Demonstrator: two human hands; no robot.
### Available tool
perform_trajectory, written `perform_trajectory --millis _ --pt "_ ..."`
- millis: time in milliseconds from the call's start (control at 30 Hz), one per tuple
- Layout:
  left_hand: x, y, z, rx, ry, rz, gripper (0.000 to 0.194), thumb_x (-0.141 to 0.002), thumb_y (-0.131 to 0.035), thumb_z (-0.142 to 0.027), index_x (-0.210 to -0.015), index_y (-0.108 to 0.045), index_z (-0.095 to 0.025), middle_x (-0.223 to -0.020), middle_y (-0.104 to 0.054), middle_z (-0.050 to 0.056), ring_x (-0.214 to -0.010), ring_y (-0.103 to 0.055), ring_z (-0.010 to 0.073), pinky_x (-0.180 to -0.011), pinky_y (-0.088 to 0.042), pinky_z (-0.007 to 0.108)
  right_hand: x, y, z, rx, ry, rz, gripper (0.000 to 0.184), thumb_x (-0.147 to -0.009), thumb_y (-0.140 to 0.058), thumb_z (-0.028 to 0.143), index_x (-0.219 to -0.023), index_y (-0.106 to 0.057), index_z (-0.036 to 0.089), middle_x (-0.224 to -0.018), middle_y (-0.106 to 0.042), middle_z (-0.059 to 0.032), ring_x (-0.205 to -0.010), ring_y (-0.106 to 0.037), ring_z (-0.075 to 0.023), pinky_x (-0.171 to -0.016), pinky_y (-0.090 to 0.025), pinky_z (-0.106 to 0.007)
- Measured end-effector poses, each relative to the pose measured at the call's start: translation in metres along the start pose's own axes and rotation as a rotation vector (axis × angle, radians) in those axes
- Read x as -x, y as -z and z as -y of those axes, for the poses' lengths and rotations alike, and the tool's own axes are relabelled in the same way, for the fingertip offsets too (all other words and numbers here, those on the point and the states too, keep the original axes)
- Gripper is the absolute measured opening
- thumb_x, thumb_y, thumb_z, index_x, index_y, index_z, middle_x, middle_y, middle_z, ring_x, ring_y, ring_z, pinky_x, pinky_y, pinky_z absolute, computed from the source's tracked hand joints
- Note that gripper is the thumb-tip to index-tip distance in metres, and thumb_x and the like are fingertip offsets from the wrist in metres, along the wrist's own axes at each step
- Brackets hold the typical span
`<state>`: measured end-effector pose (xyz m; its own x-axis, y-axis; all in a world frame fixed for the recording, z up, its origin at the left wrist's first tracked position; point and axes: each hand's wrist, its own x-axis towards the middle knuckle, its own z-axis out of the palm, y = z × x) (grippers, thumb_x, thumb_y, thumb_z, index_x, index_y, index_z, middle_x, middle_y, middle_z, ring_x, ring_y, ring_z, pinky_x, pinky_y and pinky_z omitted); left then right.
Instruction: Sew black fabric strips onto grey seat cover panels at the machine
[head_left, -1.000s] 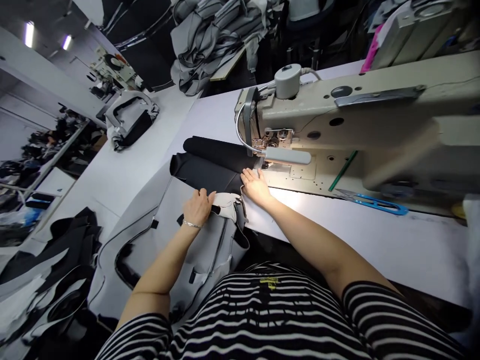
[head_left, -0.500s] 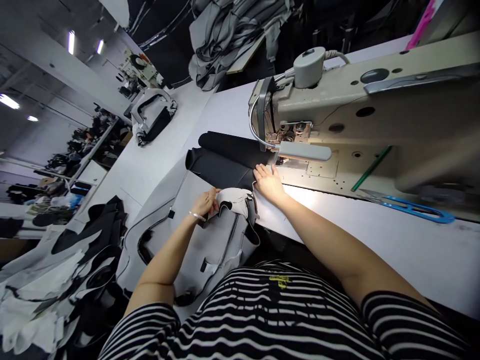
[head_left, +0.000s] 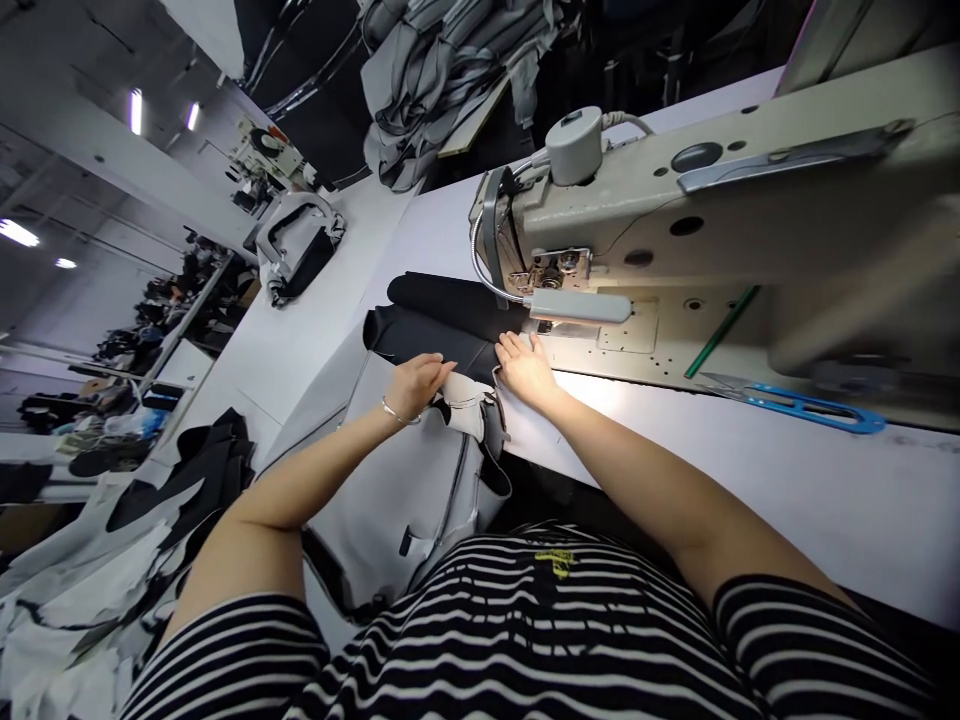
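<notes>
Dark fabric [head_left: 435,335], folded over and grey on its reverse, lies across the table up to the needle area of a sewing machine [head_left: 551,265]. My right hand [head_left: 527,370] rests flat on the fabric's edge just in front of the presser area, fingers stretched out. Pinched fingers of my left hand [head_left: 418,385] grip the fabric at the fold, beside a crumpled pale flap [head_left: 466,400]. Grey panels with dark seams [head_left: 390,480] hang from there toward my lap. The machine's lamp [head_left: 581,306] partly hides the needle.
Blue thread snips [head_left: 810,408] and a green stick-like pen [head_left: 721,332] lie on the machine bed at right. A sewn grey piece [head_left: 300,245] sits on the table at far left. Cut pieces [head_left: 97,560] are heaped at lower left, and grey fabric [head_left: 442,80] is stacked behind.
My left hand has moved up along the fold, its elbow swinging outward, and the grey panels have shifted with it. My right hand stays on the fabric. The view has turned slightly right.
</notes>
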<state>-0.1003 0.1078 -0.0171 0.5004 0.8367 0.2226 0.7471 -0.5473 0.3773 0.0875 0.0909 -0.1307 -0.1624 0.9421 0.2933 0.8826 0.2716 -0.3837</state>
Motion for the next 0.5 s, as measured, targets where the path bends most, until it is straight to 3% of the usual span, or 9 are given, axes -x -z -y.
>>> perform_trajectory --millis 100,167,233,367,500 --pt "0.002 -0.022 -0.013 0.061 -0.250 -0.039 0.016 -0.077 -0.060 -0.035 -0.070 -0.063 -0.021 -0.085 -0.066 0.007 -0.085 -0.062 0.0178 -0.080 -0.050 0.028 0.001 0.002 0.000 0.010 -0.001 0.005 0.040 -0.086 -0.038 0.014 -0.124 -0.049 0.007 -0.137 -0.043 -0.0167 -0.130 -0.034 -0.0264 -0.107 -0.020 -0.055" --pt "0.004 -0.038 -0.022 0.060 -0.279 -0.016 0.010 -0.079 -0.055 -0.027 -0.074 -0.061 -0.021 -0.087 -0.065 0.007 -0.088 -0.061 0.0174 -0.083 -0.049 0.030 0.002 0.004 0.001 0.013 0.003 0.001 0.037 -0.086 -0.039 0.014 -0.120 -0.051 0.008 -0.133 -0.048 -0.0166 -0.127 -0.037 -0.0260 -0.107 -0.020 -0.054" --pt "0.003 -0.052 -0.030 0.033 -0.153 -0.015 0.005 -0.075 -0.054 -0.016 -0.074 -0.057 -0.020 -0.084 -0.063 0.005 -0.084 -0.060 0.0166 -0.080 -0.049 0.030 0.003 0.006 0.001 0.015 0.005 0.000 0.034 -0.085 -0.041 0.015 -0.115 -0.054 0.009 -0.126 -0.053 -0.0162 -0.124 -0.039 -0.0259 -0.107 -0.020 -0.054" --pt "-0.012 -0.060 -0.037 -0.016 0.217 0.076 0.031 -0.060 -0.058 -0.004 -0.087 -0.054 -0.018 -0.074 -0.059 0.000 -0.071 -0.058 0.0151 -0.069 -0.046 0.027 0.003 0.006 0.002 0.014 -0.006 0.006 0.032 -0.085 -0.040 0.014 -0.113 -0.055 0.010 -0.124 -0.055 -0.0158 -0.126 -0.036 -0.0263 -0.107 -0.020 -0.054" --pt "-0.036 -0.058 -0.032 -0.002 0.341 0.151 0.027 -0.062 -0.060 -0.010 -0.089 -0.059 -0.015 -0.057 -0.050 -0.005 -0.062 -0.055 0.0140 -0.066 -0.044 0.026 0.003 0.006 0.002 0.007 -0.009 0.022 0.034 -0.086 -0.039 0.014 -0.116 -0.053 0.010 -0.129 -0.050 -0.0172 -0.128 -0.035 -0.0253 -0.106 -0.020 -0.053"
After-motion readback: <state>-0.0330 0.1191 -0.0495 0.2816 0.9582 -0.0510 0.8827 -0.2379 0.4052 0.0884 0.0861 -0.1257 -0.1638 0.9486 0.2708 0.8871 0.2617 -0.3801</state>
